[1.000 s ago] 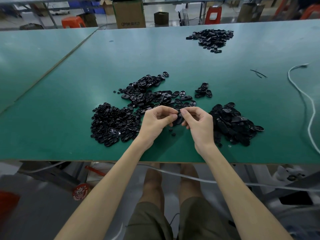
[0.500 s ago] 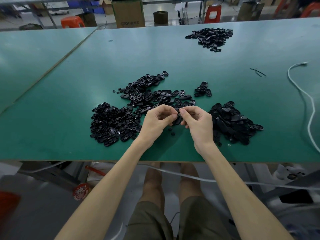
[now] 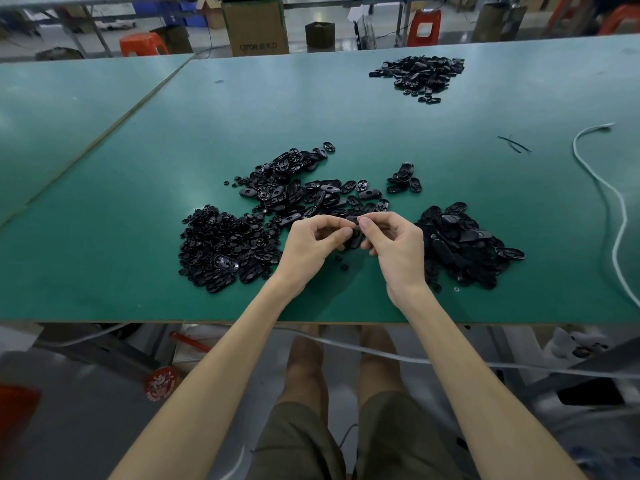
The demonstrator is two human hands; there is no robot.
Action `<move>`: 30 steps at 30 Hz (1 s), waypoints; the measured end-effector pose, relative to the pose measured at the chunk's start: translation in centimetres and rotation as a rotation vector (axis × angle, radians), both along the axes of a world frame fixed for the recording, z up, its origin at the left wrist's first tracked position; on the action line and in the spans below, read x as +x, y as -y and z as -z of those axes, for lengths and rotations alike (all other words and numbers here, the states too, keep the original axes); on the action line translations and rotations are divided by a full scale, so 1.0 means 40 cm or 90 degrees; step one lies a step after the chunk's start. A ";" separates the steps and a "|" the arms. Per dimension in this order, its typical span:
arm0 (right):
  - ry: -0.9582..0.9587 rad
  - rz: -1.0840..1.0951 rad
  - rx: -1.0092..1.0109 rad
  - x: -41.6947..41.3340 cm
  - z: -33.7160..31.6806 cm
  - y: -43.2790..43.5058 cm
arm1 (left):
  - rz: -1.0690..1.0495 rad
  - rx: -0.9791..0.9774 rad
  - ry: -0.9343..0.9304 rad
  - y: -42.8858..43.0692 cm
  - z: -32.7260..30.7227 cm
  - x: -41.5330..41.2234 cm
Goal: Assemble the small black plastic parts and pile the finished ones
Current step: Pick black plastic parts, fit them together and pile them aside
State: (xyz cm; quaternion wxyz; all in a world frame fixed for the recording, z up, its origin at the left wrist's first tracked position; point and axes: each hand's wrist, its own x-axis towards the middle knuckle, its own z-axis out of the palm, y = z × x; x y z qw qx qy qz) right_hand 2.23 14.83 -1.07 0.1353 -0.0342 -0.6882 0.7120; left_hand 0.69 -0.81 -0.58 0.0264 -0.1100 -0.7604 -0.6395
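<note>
Pinching one small black part (image 3: 354, 239) between curled fingertips, left hand (image 3: 311, 247) and right hand (image 3: 398, 249) together, over the worktop (image 3: 104, 271) near its front edge. Left of the hands, a heap of small pieces (image 3: 221, 247); right of them, a pile of larger oval parts (image 3: 464, 244). Just behind, a loose scatter of oval shells (image 3: 304, 188). Toward the far right corner, another black pile (image 3: 420, 72). Along the right edge, a white cable (image 3: 623, 213).

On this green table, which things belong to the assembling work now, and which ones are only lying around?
Belong to the job: left hand, right hand, black part pinched between them, left pile, middle pile, right pile, probably the far pile.

Just lying about: white cable, thin black strips, cardboard box, red stool.
</note>
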 end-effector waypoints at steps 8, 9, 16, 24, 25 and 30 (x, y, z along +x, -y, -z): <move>0.003 0.013 -0.006 0.000 0.000 -0.001 | 0.025 -0.005 -0.024 0.003 0.000 0.003; 0.002 0.014 -0.007 -0.001 0.000 -0.001 | 0.025 -0.003 -0.023 0.004 0.000 0.002; 0.002 0.022 -0.006 -0.004 0.005 -0.001 | 0.024 -0.001 -0.011 0.001 0.001 0.002; -0.005 -0.004 -0.014 0.000 0.002 -0.002 | 0.026 0.004 -0.029 -0.001 -0.004 0.002; -0.006 -0.011 -0.016 0.001 0.001 -0.002 | 0.024 0.005 -0.028 -0.001 -0.004 0.002; -0.011 -0.031 -0.010 0.004 -0.003 -0.002 | 0.016 -0.003 -0.030 -0.001 -0.001 0.003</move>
